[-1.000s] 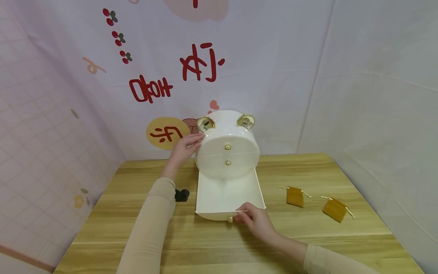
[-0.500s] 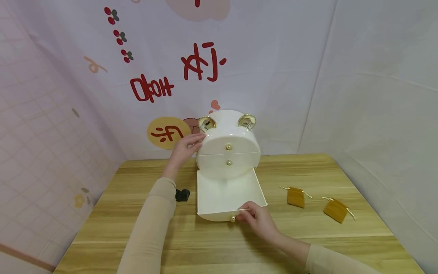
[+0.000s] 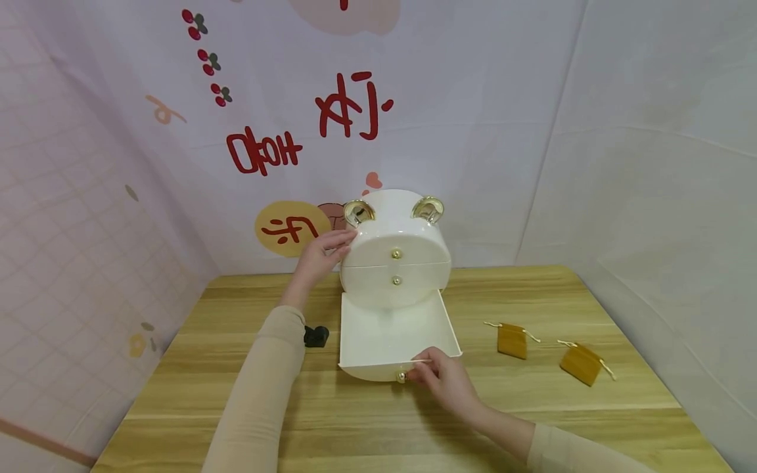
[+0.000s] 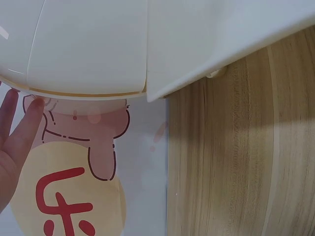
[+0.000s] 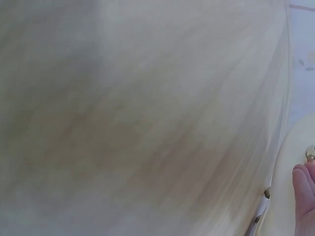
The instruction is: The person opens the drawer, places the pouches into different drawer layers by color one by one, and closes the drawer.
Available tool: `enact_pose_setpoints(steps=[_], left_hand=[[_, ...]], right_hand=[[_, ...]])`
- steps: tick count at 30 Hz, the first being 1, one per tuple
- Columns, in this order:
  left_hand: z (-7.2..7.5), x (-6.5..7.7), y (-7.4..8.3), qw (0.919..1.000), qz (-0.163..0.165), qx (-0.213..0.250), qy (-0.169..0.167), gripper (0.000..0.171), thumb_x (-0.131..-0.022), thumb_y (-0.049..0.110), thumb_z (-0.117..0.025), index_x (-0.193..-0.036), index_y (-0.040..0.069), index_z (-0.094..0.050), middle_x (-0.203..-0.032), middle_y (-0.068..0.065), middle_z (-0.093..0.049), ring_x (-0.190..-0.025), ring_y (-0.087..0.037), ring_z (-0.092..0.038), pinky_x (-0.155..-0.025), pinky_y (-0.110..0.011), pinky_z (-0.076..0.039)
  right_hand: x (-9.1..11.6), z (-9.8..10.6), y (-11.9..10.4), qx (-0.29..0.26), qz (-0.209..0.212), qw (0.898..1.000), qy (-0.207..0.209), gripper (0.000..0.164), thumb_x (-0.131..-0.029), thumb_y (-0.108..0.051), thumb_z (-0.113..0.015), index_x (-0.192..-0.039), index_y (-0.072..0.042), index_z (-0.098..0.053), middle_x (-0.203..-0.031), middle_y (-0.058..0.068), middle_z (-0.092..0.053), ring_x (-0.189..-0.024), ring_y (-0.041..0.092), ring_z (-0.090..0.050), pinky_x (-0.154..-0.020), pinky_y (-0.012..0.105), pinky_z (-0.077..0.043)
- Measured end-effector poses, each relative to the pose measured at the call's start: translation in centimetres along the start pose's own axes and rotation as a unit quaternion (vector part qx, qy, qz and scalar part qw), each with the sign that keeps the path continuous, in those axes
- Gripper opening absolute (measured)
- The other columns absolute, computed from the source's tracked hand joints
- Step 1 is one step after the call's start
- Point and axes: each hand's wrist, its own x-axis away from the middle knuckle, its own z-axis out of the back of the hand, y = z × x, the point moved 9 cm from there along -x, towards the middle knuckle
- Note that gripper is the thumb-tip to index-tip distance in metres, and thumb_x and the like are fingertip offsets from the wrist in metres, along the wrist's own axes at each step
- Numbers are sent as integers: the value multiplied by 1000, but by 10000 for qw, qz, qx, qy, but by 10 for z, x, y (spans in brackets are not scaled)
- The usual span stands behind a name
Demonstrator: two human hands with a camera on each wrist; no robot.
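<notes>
A glossy white storage box (image 3: 408, 215) with gold ears and round gold knobs stands at the back of the table. Its bottom drawer (image 3: 390, 332) is pulled far out, and the two drawers above it are closed. My left hand (image 3: 319, 257) touches the box's upper left side with extended fingers; in the left wrist view those fingertips (image 4: 35, 104) lie at its rim. At the front of the pulled-out drawer, my right hand (image 3: 446, 382) pinches the front panel's edge just right of the gold knob (image 3: 402, 376). No contents show inside that drawer.
Two mustard drawstring pouches, a nearer one (image 3: 511, 340) and a farther-right one (image 3: 581, 363), lie right of the drawer. A small black object (image 3: 316, 336) sits to its left, partly behind my left sleeve. A printed cloth (image 3: 461, 144) hangs behind the wooden table (image 3: 177, 394).
The drawer front skewed slightly, then levelled partly back, with my right hand still pinching its edge. My left hand stays against the box. The whole head view has shifted a little.
</notes>
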Motion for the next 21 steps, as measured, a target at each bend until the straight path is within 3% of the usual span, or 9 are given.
enact_pose_setpoints(steps=[7,21], left_hand=[[0,-1,0,10000,-18,-34,-11,38,-98,19,-65,-136,19,-64,-144,-4,-52,-132,-24,-47,-103,-42,-46],[-2,-2,0,10000,-12,0,-16,39,-98,19,-64,-136,18,-63,-144,-4,-52,-130,-24,-49,-102,-41,-46]], right_hand=[[4,4,9,211,100,9997,26,7,-96,5,-60,-93,-1,-62,-81,11,-74,-77,22,-73,-69,25,-58],[5,10,2,-159,285,9994,-62,6,-98,3,-59,-95,-1,-62,-81,12,-74,-77,25,-73,-68,30,-59]])
